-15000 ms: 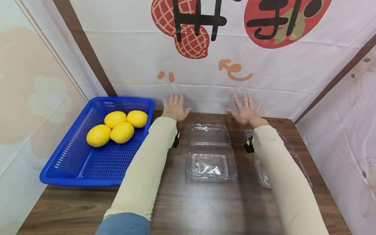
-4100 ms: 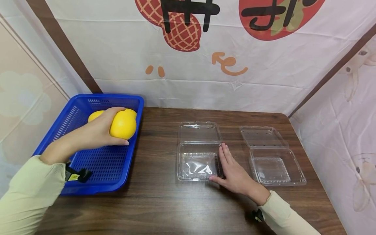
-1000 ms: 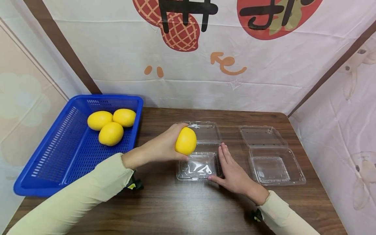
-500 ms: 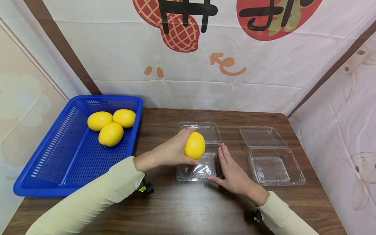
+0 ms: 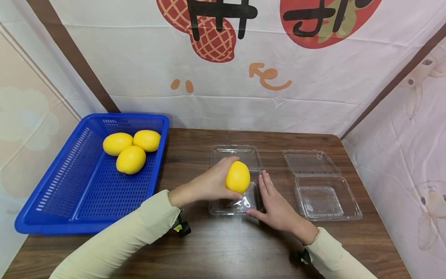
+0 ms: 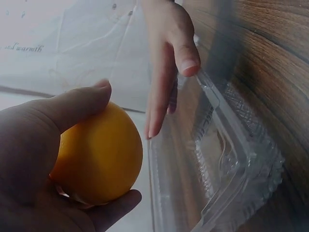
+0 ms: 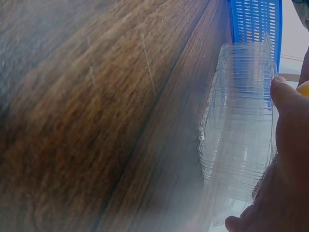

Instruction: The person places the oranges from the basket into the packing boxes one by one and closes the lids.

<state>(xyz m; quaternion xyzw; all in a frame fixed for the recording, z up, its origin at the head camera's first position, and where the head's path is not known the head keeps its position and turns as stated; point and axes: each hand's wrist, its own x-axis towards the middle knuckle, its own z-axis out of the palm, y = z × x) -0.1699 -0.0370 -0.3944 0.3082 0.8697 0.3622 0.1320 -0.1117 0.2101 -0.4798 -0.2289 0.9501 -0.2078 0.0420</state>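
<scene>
My left hand (image 5: 210, 181) grips a yellow lemon (image 5: 238, 177) over the base of the nearer clear plastic clamshell box (image 5: 223, 209), whose lid lies folded back. In the left wrist view the thumb and fingers wrap around the lemon (image 6: 104, 152), beside the box rim. My right hand (image 5: 278, 205) touches that box's right side, fingers straight along the rim and thumb at its front corner. The right wrist view has this hand (image 7: 289, 130) along the top edge of the box's ribbed wall (image 7: 236, 125). Part of the base is hidden behind the lemon and left hand.
A blue perforated basket (image 5: 97, 203) at the left holds three more lemons (image 5: 131, 159) near its back right. To the right of my right hand stands a second clamshell box (image 5: 322, 201), lid open. A printed cloth (image 5: 146, 69) hangs behind the wooden table (image 5: 223, 248).
The left hand has taken one lemon out of the basket and carried it right, over the near box. Over the last second it shifted slightly right and nearer; the right hand stayed put.
</scene>
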